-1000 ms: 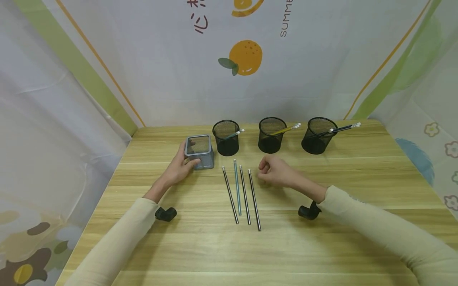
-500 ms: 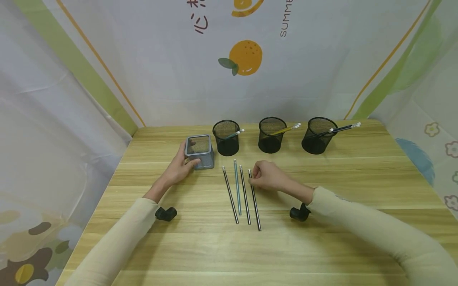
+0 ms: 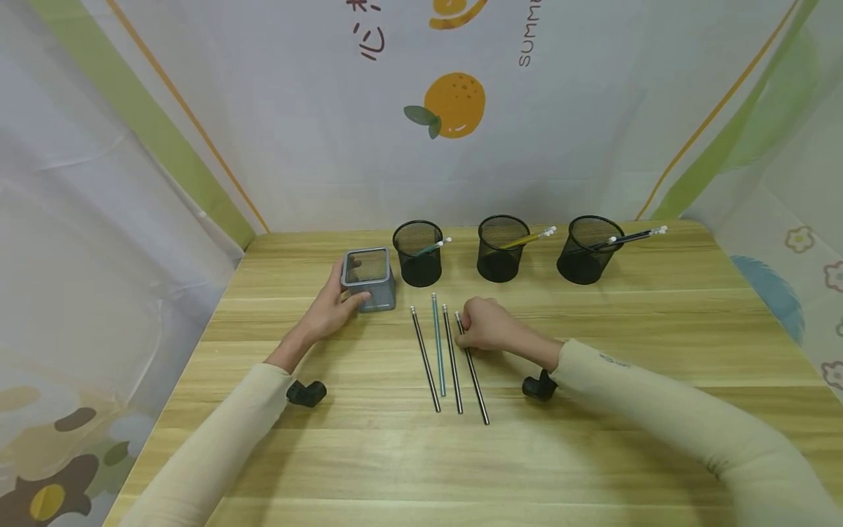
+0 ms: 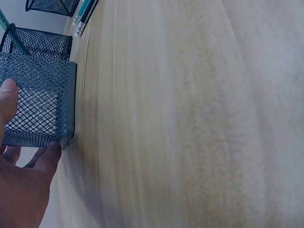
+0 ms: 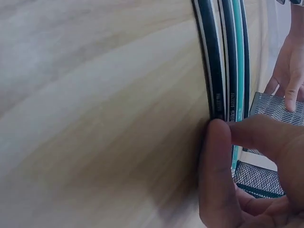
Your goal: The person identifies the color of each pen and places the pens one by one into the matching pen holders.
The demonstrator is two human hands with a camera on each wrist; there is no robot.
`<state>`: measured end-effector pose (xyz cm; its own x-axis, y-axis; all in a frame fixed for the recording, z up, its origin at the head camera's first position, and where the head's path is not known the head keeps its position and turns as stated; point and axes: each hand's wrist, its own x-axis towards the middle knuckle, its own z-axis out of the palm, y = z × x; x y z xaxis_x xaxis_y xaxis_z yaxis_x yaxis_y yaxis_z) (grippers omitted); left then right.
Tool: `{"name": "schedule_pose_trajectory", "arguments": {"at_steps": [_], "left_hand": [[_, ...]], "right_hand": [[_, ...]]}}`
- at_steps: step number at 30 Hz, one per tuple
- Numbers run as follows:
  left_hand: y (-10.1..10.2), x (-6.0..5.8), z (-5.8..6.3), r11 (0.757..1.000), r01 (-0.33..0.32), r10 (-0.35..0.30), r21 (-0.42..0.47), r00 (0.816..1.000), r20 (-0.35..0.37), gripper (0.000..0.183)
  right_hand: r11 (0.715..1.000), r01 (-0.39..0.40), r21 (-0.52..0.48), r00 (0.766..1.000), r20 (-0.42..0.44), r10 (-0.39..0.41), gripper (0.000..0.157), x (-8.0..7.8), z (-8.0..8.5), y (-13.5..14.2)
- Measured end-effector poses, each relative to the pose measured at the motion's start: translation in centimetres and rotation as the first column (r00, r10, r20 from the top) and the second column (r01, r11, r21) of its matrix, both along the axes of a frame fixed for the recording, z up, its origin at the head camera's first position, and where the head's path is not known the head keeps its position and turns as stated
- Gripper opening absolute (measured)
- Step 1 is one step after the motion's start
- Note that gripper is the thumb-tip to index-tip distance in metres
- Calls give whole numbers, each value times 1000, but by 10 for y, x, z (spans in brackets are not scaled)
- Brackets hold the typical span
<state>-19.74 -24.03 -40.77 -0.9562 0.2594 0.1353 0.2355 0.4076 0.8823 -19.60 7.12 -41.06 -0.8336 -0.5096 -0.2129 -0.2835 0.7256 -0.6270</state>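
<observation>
My left hand (image 3: 327, 309) grips a grey square mesh pen holder (image 3: 378, 296), its thumb on the front wall and its fingers round the left side. In the left wrist view the pen holder (image 4: 40, 102) stands on the wood. My right hand (image 3: 490, 326) pinches the rightmost black striped pencil (image 3: 476, 384) near its eraser end. The right wrist view shows thumb and forefinger on that pencil (image 5: 211, 61). To its left lie another black pencil (image 3: 453, 366), a teal pencil (image 3: 438, 351) and a further black pencil (image 3: 425, 360), erasers pointing away from me.
Three round black mesh cups stand along the back: one with teal pencils (image 3: 421, 272), one with yellow pencils (image 3: 498, 267), one with dark pencils (image 3: 579, 269). They are on a wooden table (image 3: 369, 461). A printed curtain (image 3: 329, 146) hangs behind it.
My right hand has moved left to the rightmost pencil and pinches it; that pencil's near end has swung slightly right. My left hand keeps its grip on the pen holder.
</observation>
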Motion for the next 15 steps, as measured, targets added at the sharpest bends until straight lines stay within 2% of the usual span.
{"name": "schedule_pose_trajectory", "arguments": {"at_steps": [3, 5, 11, 15], "left_hand": [[4, 6, 12, 1000, 8, -8, 3, 1000, 2, 70], [5, 8, 15, 1000, 12, -12, -3, 1000, -1, 70], [-2, -1, -4, 1000, 5, -5, -7, 1000, -14, 74], [-4, -4, -9, 1000, 2, -2, -3, 1000, -17, 75]], "right_hand": [[999, -32, 17, 999, -5, 32, 43, -1, 1, -2], [999, -43, 31, 999, -15, 43, 45, -1, 1, -2], [997, -52, 60, 998, -20, 54, 44, 1, 4, -3], [997, -48, 60, 999, -1, 48, 45, 1, 5, -2]]}}
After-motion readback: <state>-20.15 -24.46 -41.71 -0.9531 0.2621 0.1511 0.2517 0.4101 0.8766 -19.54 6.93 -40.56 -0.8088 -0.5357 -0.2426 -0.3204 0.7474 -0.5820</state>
